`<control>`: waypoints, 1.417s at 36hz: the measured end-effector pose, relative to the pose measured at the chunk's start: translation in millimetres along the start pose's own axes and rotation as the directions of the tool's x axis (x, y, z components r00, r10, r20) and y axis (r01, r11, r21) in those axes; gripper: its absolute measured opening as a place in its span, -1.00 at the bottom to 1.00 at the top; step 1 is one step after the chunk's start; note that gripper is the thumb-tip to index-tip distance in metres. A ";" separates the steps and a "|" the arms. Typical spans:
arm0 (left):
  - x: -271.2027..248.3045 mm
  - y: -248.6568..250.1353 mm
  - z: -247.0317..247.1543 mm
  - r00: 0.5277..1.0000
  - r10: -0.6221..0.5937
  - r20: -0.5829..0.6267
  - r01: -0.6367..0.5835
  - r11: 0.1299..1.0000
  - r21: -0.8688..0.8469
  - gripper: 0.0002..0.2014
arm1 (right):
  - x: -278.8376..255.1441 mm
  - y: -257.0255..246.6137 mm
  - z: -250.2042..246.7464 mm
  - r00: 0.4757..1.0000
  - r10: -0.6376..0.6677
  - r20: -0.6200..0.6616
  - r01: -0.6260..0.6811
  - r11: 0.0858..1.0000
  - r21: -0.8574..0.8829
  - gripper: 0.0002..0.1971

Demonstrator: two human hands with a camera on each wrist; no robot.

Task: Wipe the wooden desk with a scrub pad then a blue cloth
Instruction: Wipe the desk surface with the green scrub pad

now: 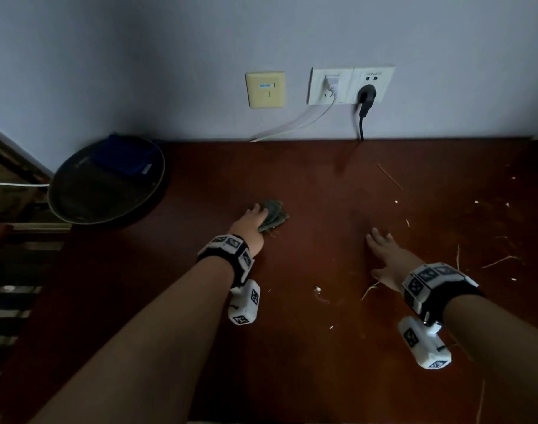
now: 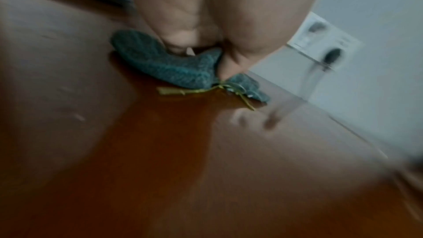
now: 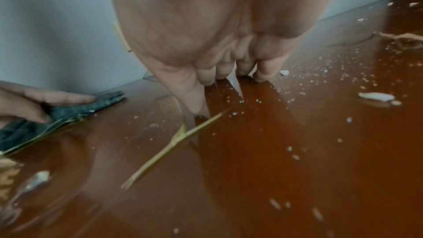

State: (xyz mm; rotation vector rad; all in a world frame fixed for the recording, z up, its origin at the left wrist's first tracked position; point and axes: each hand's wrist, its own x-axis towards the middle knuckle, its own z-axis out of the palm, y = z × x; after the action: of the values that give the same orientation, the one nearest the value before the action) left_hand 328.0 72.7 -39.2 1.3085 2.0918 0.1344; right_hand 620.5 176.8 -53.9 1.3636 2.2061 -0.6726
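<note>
A crumpled green scrub pad lies on the dark red wooden desk, left of centre. My left hand grips it from above, fingers curled over the bunched pad and pressing it down. A thin green stalk lies caught at the pad's near edge. My right hand rests flat on the desk to the right, fingers straight, holding nothing; its fingertips touch the wood. A folded blue cloth sits in a round dark pan at the back left.
Straw bits and white crumbs are scattered over the right half of the desk; a long straw lies just below my right hand. Wall sockets with a white and a black plug stand behind; cables drop to the desk's back edge.
</note>
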 end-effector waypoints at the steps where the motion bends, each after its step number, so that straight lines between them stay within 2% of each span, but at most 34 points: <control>1: 0.2 6.5 5.0 0.999 0.041 0.025 -0.042 0.999 0.026 -0.31 | 0.1 0.6 0.5 1.000 -0.002 -0.001 0.002 1.000 0.003 -0.13; 7: -14.0 40.3 40.5 0.947 0.270 0.171 -0.300 0.937 0.179 -0.33 | -0.5 1.6 0.5 1.000 -0.010 0.000 0.010 1.000 -0.013 -0.15; 11: -39.7 38.0 68.6 0.888 0.410 0.210 -0.442 0.885 0.142 -0.35 | 1.0 2.4 -5.4 1.000 -0.026 0.017 0.026 1.000 0.008 -0.26; 16: -76.9 38.0 79.4 0.802 0.463 0.376 -0.529 0.844 0.089 -0.33 | -6.3 -0.7 -16.3 1.000 -0.026 -0.005 0.027 0.996 0.088 -0.41; 18: -85.5 34.0 77.0 0.792 0.477 0.380 -0.530 0.847 0.043 -0.35 | -10.0 -0.3 -17.4 0.999 -0.028 -0.046 0.034 0.993 0.114 -0.47; 19: -88.7 29.4 73.8 0.802 0.484 0.350 -0.515 0.857 -0.006 -0.36 | -12.0 0.7 -16.6 0.997 -0.026 -0.072 0.034 0.992 0.124 -0.49; 22: -91.5 9.8 56.7 0.873 0.460 0.164 -0.445 0.887 -0.120 -0.35 | -15.4 3.7 -7.9 0.990 -0.013 -0.140 0.032 0.991 0.131 -0.49; 24: -88.7 -4.0 40.7 0.911 0.411 0.030 -0.405 0.907 -0.119 -0.31 | -18.3 4.1 1.0 0.989 0.006 -0.148 0.013 0.992 0.126 -0.48; 26: -84.7 -17.1 25.1 0.934 0.353 -0.047 -0.355 0.934 -0.048 -0.29 | -22.6 3.7 9.9 0.991 0.046 -0.129 -0.032 0.994 0.108 -0.47; 30: -78.6 -44.1 12.4 0.989 0.145 0.003 -0.144 0.984 0.105 -0.33 | -26.9 0.4 23.9 0.989 0.093 -0.115 -0.083 0.993 0.083 -0.43; 32: -78.0 -56.8 19.3 0.998 0.057 0.018 -0.059 0.989 0.136 -0.39 | -26.7 -1.3 28.1 0.988 0.112 -0.105 -0.102 0.990 0.096 -0.41; 38: -84.2 -59.6 49.8 1.000 -0.021 -0.003 0.022 0.994 0.112 -0.46 | -26.9 -4.4 28.3 0.988 0.135 -0.075 -0.126 0.985 0.122 -0.39; 41: -89.3 -46.9 62.0 1.000 -0.024 -0.014 0.025 0.995 0.092 -0.44 | -27.9 -3.6 26.6 0.989 0.131 -0.069 -0.122 0.985 0.118 -0.37; 48: -106.7 -17.5 83.9 0.996 0.041 0.085 -0.045 0.998 0.047 -0.45 | -32.5 -3.6 22.0 0.993 0.120 -0.017 -0.116 0.984 0.133 -0.35; 51: -113.5 -1.2 94.7 0.989 0.063 0.133 -0.070 0.997 0.045 -0.38 | -33.7 -3.8 20.0 0.993 0.114 -0.011 -0.112 0.985 0.130 -0.35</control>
State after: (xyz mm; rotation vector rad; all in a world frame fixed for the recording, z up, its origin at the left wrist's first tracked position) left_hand 413.9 -45.8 -59.5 1.3791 1.9530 0.0245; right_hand 633.2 139.9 -48.2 1.5521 2.1120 -0.7760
